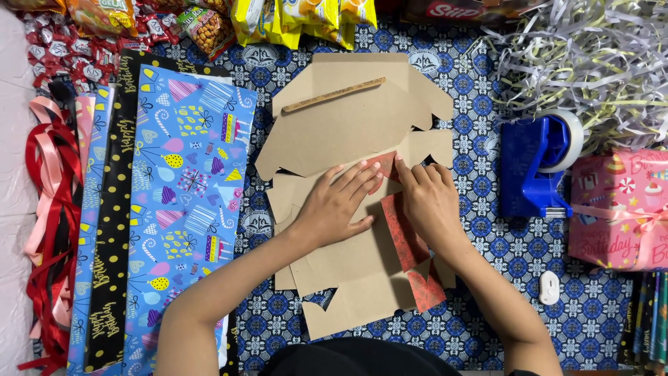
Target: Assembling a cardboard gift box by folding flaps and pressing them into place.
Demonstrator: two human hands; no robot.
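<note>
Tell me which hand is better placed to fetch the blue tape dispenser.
Probably the right hand: the blue tape dispenser sits on its side, while the left hand lies flat on the cardboard.

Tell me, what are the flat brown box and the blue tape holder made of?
The flat brown box looks like cardboard: matte, creased, with cut flaps. The blue tape holder seems to be hard plastic, since it is smooth and slightly shiny.

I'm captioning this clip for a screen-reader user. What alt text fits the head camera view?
Two bare hands, left hand and right hand, press flat on unfolded brown cardboard with a red patterned strip, on a blue patterned cloth. Blue birthday wrapping paper lies left; a blue tape dispenser and pink wrapped gift lie right.
</note>
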